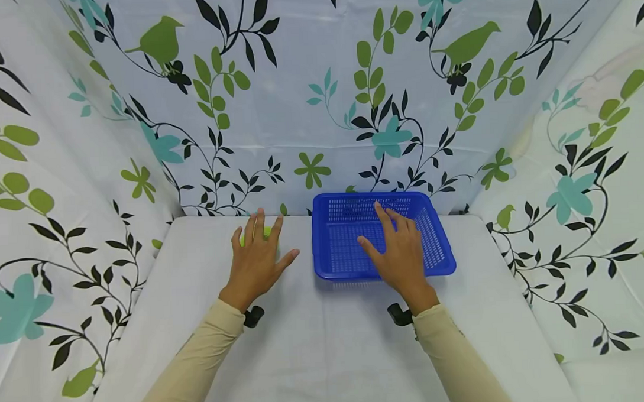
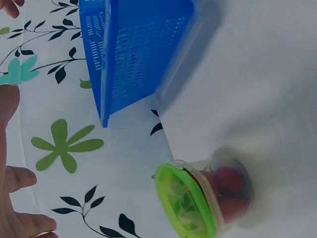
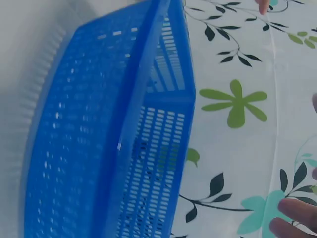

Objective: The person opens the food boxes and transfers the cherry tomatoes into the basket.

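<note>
My left hand is spread with straight fingers over a small container, which it mostly hides in the head view. The left wrist view shows this clear tub upright on the table with a lime-green lid and round red items inside, their kind unclear. Fingers and tub stand apart there. Over the front right part of a blue plastic basket hovers my right hand, fingers loosely extended and holding nothing. Slotted walls surround the basket, and nothing is seen inside its visible part.
A white cloth covers the table. Behind it and at both sides hangs a white curtain printed with leaves, birds and flowers. The basket stands near the back edge, right of the tub.
</note>
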Demonstrator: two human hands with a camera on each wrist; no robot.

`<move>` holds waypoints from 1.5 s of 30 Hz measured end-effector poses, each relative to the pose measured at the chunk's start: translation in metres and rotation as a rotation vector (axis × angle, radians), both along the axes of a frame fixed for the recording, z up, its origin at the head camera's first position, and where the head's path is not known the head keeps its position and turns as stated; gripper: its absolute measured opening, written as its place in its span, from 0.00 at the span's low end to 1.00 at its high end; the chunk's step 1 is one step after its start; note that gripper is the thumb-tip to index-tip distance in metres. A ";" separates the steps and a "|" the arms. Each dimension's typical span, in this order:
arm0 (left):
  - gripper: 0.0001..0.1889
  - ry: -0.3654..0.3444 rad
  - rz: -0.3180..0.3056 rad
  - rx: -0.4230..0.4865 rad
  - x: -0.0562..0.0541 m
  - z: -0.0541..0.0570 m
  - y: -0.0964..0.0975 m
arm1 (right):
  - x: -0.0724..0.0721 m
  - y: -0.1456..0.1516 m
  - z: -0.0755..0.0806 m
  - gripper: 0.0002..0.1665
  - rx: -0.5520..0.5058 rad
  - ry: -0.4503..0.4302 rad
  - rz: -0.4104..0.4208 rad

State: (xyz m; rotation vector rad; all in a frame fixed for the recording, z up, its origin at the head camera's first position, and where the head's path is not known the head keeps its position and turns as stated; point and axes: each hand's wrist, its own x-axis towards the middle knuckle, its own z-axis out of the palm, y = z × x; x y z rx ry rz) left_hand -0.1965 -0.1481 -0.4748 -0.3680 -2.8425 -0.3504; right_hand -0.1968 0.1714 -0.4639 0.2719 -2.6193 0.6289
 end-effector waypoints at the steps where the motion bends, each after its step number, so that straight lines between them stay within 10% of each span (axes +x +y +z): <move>1: 0.45 0.008 0.002 0.007 -0.001 -0.002 -0.002 | 0.000 -0.002 -0.002 0.50 -0.017 0.014 0.000; 20: 0.46 0.017 0.037 0.191 -0.013 -0.035 -0.051 | 0.010 -0.049 -0.022 0.36 -0.227 0.196 0.073; 45: 0.48 -0.308 0.035 0.526 -0.025 -0.072 -0.097 | 0.030 -0.107 -0.038 0.33 -0.430 0.065 0.190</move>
